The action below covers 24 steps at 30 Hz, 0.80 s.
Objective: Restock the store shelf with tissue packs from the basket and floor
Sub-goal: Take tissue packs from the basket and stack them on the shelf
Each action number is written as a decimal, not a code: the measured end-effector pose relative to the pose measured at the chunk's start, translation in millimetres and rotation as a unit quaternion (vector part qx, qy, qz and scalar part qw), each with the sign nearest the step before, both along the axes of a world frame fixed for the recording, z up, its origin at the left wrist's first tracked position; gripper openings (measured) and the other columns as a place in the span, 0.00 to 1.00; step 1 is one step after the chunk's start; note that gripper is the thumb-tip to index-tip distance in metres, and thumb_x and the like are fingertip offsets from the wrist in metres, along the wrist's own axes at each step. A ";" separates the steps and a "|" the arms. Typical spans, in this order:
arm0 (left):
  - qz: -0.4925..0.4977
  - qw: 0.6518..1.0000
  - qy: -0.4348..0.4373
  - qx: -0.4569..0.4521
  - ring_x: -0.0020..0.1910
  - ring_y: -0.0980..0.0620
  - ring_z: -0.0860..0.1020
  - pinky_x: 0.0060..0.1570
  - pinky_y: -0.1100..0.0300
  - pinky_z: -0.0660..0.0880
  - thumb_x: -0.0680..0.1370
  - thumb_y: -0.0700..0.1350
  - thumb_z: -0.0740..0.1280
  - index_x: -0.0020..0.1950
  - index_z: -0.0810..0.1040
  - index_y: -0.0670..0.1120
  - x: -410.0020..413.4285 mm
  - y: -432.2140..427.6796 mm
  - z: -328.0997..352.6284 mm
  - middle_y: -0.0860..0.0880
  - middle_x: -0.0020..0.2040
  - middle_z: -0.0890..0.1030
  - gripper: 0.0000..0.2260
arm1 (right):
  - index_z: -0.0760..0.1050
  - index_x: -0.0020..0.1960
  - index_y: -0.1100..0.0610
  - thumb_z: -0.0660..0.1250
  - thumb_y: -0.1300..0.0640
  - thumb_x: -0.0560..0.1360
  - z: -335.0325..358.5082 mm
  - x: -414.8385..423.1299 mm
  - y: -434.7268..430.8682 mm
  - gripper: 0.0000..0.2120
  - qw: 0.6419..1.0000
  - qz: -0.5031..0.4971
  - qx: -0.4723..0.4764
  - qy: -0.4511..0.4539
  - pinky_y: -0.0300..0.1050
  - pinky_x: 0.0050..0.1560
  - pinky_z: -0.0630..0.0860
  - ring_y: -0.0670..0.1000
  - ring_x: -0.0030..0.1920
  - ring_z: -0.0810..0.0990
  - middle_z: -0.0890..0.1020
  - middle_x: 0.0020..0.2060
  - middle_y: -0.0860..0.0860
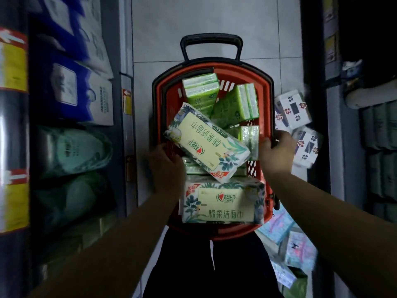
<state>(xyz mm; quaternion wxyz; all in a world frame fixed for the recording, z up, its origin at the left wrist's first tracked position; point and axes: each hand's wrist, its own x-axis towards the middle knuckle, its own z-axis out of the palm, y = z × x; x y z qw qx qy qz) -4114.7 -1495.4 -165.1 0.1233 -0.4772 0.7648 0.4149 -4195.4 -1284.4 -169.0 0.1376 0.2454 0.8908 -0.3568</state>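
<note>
R hand (277, 151) is gripping the basket (236, 68) rim, thumb inside. L hand (166, 166) is touching the tilted leafy tissue pack (206, 143) btwn both hands; fingers hidden, can't tell its grip. Green packs (234, 104) are lying beyond the hands, flowered packs (294, 108) on the floor (214, 18) just right of R hand

A red shopping basket (217, 233) with a black handle (211, 39) is seen from above on a grey tiled floor (214, 18), filled with green tissue packs (202, 89) at its far end and leaf-printed packs (223, 204) nearer, one tilted pack (206, 143) being laid across the others. Its right rim is gripped by the right hand (276, 151), while the left hand (166, 166) is held at the left rim against the tilted pack, fingers hidden. White flower-printed packs (293, 110) are scattered on the floor just right of the basket.
</note>
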 end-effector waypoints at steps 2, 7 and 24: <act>-0.010 0.995 -0.023 0.093 0.55 0.40 0.78 0.53 0.50 0.76 0.80 0.47 0.61 0.59 0.77 0.38 -8.1 23.1 12.1 0.37 0.58 0.78 0.15 | 0.68 0.69 0.57 0.60 0.50 0.81 10.8 -6.2 -20.0 0.20 0.993 0.050 -0.092 -0.046 0.51 0.62 0.75 0.53 0.59 0.77 0.77 0.60 0.51; -0.032 0.955 -0.133 0.263 0.71 0.43 0.66 0.69 0.52 0.61 0.80 0.63 0.54 0.73 0.67 0.44 -13.6 32.6 7.5 0.42 0.74 0.67 0.29 | 0.69 0.65 0.56 0.65 0.46 0.78 15.3 -8.0 -53.5 0.20 0.951 0.153 -0.168 -0.212 0.45 0.46 0.77 0.53 0.47 0.81 0.81 0.53 0.55; 0.272 0.870 0.171 0.375 0.53 0.58 0.75 0.30 0.74 0.73 0.77 0.44 0.71 0.73 0.66 0.41 15.0 -10.2 180.0 0.50 0.66 0.73 0.27 | 0.75 0.62 0.61 0.73 0.49 0.70 177.4 52.2 -142.0 0.25 0.865 -0.070 -0.416 -0.271 0.40 0.30 0.77 0.49 0.37 0.85 0.85 0.49 0.55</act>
